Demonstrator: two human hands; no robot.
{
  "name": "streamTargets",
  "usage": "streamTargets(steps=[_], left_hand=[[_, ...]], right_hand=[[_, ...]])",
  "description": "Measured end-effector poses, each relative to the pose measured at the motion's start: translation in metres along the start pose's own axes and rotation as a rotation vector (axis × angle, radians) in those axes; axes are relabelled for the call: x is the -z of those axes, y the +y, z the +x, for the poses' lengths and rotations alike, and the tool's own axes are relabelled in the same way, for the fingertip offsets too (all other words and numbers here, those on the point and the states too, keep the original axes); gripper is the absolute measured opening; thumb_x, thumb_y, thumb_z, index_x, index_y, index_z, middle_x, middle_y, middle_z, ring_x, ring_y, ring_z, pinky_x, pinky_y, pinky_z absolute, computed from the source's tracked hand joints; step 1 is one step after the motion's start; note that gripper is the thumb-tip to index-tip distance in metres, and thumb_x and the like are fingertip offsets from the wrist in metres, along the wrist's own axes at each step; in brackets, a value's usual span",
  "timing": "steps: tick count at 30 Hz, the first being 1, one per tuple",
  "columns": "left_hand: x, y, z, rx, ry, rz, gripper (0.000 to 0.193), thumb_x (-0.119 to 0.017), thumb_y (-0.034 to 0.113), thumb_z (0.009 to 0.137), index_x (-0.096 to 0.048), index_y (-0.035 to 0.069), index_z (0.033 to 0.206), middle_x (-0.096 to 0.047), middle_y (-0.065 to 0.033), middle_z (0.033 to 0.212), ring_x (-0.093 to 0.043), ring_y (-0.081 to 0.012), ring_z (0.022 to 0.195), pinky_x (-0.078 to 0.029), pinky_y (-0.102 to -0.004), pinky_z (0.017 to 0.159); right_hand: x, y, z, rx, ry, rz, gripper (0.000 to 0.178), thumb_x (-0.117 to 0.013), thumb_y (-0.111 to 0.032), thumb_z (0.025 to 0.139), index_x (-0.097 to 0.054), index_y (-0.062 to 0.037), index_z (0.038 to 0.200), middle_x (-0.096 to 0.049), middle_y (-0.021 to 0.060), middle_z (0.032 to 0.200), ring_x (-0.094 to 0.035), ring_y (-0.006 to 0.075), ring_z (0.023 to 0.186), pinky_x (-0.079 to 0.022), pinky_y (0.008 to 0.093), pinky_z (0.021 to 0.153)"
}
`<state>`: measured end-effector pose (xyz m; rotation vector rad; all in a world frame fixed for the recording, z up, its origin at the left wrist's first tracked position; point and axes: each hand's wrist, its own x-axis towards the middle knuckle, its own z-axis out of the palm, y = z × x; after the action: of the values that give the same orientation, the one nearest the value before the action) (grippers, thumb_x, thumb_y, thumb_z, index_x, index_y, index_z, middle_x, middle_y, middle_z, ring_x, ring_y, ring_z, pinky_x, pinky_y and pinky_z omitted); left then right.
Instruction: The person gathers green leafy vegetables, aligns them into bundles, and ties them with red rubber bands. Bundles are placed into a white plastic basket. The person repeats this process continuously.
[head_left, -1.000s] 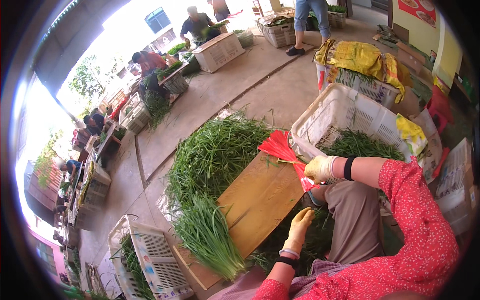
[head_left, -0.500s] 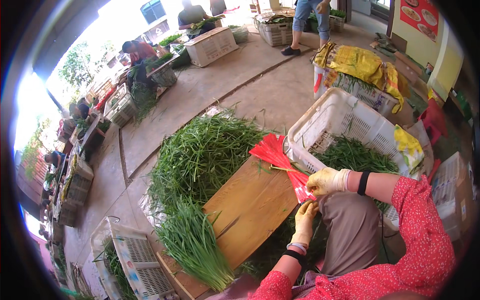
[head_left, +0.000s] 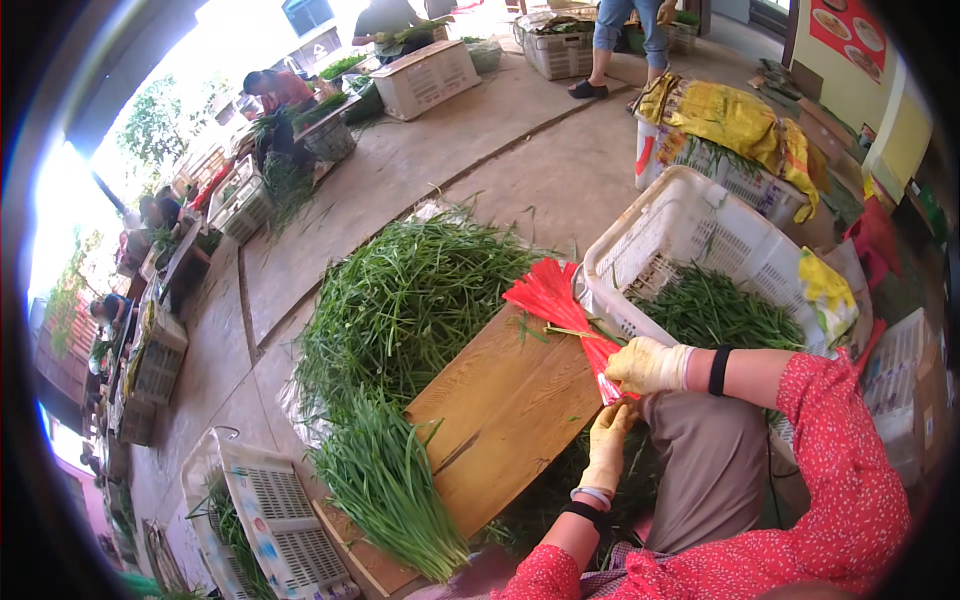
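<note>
A bundle of red plastic strips (head_left: 545, 292) lies across the far right corner of the wooden board (head_left: 510, 410). Its far end fans out, and a thin yellowish tie crosses its middle. My right hand (head_left: 648, 365), in a pale stained glove, is closed at the near part of the bundle. Just below, my gloved left hand (head_left: 606, 448) pinches at the near tip, its fingertips close to the right hand's. Left of the board a neat bunch of long green chives (head_left: 385, 480) rests with its stem ends toward me. Behind it spreads a loose heap of chives (head_left: 400, 310).
A white crate (head_left: 640, 225) holding greens stands right of the board. Behind it, a yellow sack (head_left: 725, 120) covers another crate. Another white crate (head_left: 285, 520) is at the lower left. Several people work beside crates farther off, and one person (head_left: 625, 40) stands at the back.
The view has shifted slightly. My right hand has moved a little left along the red strips, and my left hand stays at their near tip.
</note>
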<state>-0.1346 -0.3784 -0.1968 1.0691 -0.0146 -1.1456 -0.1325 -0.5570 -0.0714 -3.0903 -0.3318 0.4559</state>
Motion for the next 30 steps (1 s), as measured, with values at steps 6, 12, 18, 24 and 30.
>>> streamTargets(steps=[6,12,18,24,30], left_hand=[[0.002,0.004,0.001,0.019,-0.031,-0.008,0.036,-0.061,0.018,0.101,-0.058,0.003,0.134,-0.068,-0.0074,0.122,-0.067,-0.0158,0.103,-0.052,-0.0310,0.091],[0.020,0.012,-0.010,0.117,-0.296,-0.079,0.047,-0.067,0.023,0.097,-0.056,-0.001,0.136,-0.066,-0.0087,0.124,-0.064,-0.0203,0.109,-0.051,-0.0311,0.094],[0.027,0.054,-0.076,-0.051,-0.603,0.232,0.043,-0.065,0.021,0.098,-0.052,0.000,0.133,-0.060,-0.0069,0.123,-0.056,-0.0150,0.113,-0.043,-0.0309,0.102],[0.025,0.172,-0.205,-0.323,-0.343,-0.064,0.072,-0.068,0.019,0.095,-0.032,0.003,0.155,-0.049,-0.0126,0.150,-0.063,-0.0139,0.108,-0.050,-0.0309,0.096],[0.128,0.156,-0.247,-0.525,-0.160,-0.490,0.048,-0.061,0.030,0.101,-0.053,0.007,0.142,-0.061,-0.0108,0.138,-0.066,-0.0165,0.097,-0.053,-0.0328,0.089]], right_hand=[[0.028,-0.010,-0.014,-0.053,-0.126,0.132,0.020,-0.063,-0.028,0.088,-0.073,-0.0106,0.091,-0.073,0.0131,0.081,-0.073,0.0302,0.080,-0.057,0.0415,0.072],[0.144,-0.085,-0.081,0.300,0.135,0.983,0.016,-0.066,-0.020,0.095,-0.068,-0.0064,0.102,-0.069,0.0103,0.088,-0.068,0.0259,0.081,-0.054,0.0355,0.075],[0.152,-0.116,-0.083,-0.085,-0.072,1.848,0.017,-0.064,-0.018,0.100,-0.065,-0.0023,0.103,-0.068,0.0037,0.089,-0.064,0.0114,0.081,-0.051,0.0250,0.075],[0.090,-0.146,-0.067,-0.344,0.038,2.125,0.014,-0.066,-0.019,0.098,-0.063,-0.0050,0.100,-0.066,0.0056,0.086,-0.066,0.0165,0.077,-0.056,0.0308,0.072],[0.073,-0.189,-0.031,-0.400,0.094,2.239,0.015,-0.065,-0.023,0.099,-0.063,-0.0084,0.102,-0.067,0.0037,0.090,-0.067,0.0172,0.080,-0.056,0.0297,0.072]])
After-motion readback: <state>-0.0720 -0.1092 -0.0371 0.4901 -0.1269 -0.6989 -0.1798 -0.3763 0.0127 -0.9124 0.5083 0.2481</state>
